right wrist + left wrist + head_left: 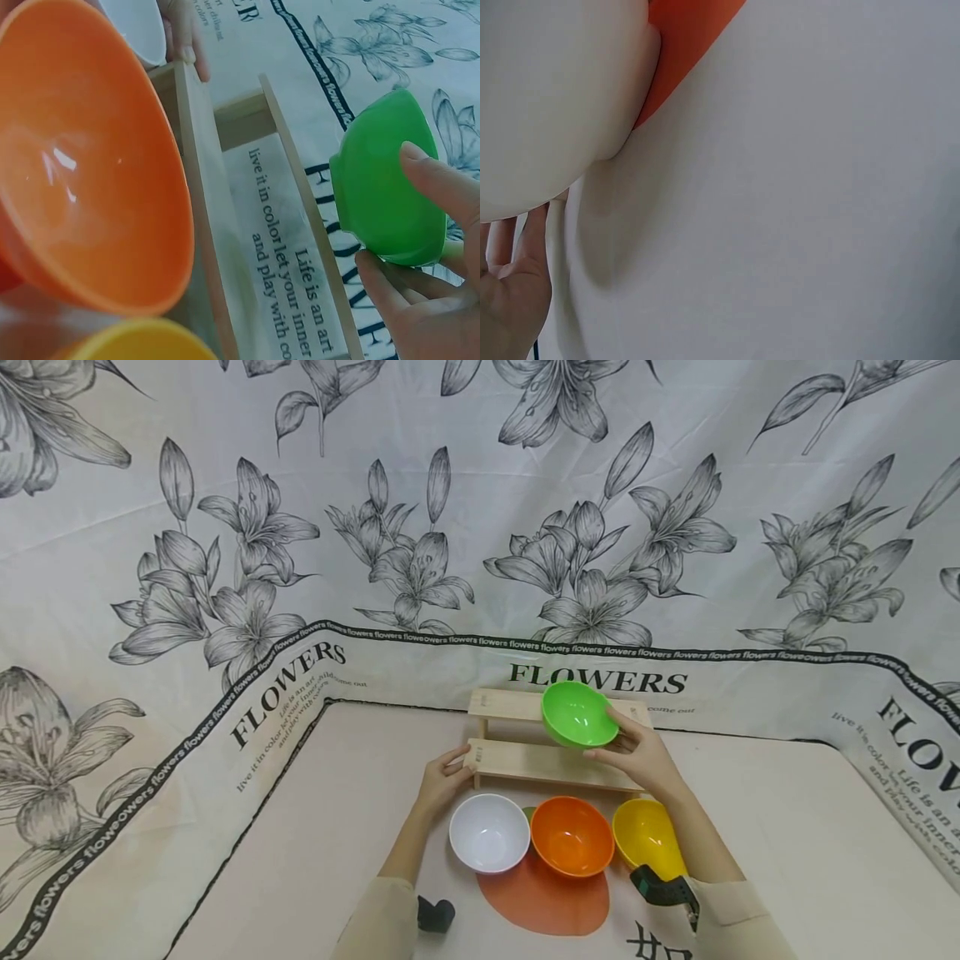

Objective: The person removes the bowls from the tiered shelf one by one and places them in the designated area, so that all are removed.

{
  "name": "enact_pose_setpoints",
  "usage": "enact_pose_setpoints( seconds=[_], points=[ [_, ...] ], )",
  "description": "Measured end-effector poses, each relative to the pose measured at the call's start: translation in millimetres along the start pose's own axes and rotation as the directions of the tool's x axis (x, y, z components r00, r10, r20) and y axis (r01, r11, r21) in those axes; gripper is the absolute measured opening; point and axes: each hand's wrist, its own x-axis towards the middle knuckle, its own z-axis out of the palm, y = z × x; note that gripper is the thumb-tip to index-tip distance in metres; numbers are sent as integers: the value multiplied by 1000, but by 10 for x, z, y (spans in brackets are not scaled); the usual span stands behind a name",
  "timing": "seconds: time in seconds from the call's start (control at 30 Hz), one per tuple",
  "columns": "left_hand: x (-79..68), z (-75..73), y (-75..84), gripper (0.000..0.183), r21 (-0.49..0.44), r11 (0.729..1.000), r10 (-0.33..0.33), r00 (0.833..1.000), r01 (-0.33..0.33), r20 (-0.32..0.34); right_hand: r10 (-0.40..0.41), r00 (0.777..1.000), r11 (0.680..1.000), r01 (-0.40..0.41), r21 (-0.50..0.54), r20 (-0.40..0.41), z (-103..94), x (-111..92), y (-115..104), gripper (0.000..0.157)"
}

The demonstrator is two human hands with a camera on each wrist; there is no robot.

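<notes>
My right hand point(637, 752) grips a green bowl point(576, 714) by its right side, thumb on one side and fingers on the other. In the right wrist view the green bowl point(394, 184) is tilted, apart from the rack's upper board. My left hand point(442, 781) holds the left end of the lower board of a two-step wooden rack point(540, 760). In front of the rack stand a white bowl point(490, 833), an orange bowl point(572, 837) and a yellow bowl point(647, 837), partly behind my right forearm. In the left wrist view the white bowl point(555, 97) hides my left fingertips.
The bowls stand on a pale table cover point(352, 793) with an orange printed patch point(547, 897) and dark lettering point(660, 943). Behind the rack rises a white cloth point(450, 677) with printed flowers and words; it also closes off both sides.
</notes>
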Motion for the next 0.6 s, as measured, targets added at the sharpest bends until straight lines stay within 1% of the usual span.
enact_pose_setpoints(
  seconds=[0.1,0.27,0.4,0.6],
  points=[
    [18,13,-57,46,13,1000,4,1000,-4,-11,19,1000,999,-19,-32,-15,-109,-141,-6,82],
    [22,14,-77,47,6,1000,5,1000,-5,-24,41,999,992,-45,-120,-35,-256,-377,7,81],
    [22,11,-79,46,0,1000,7,1000,-7,-27,49,997,987,-57,-149,-59,-351,-571,71,81],
    [17,12,-81,46,-7,1000,6,1000,-6,-26,100,987,982,-118,-147,-126,-493,-842,168,82]
  ],
)
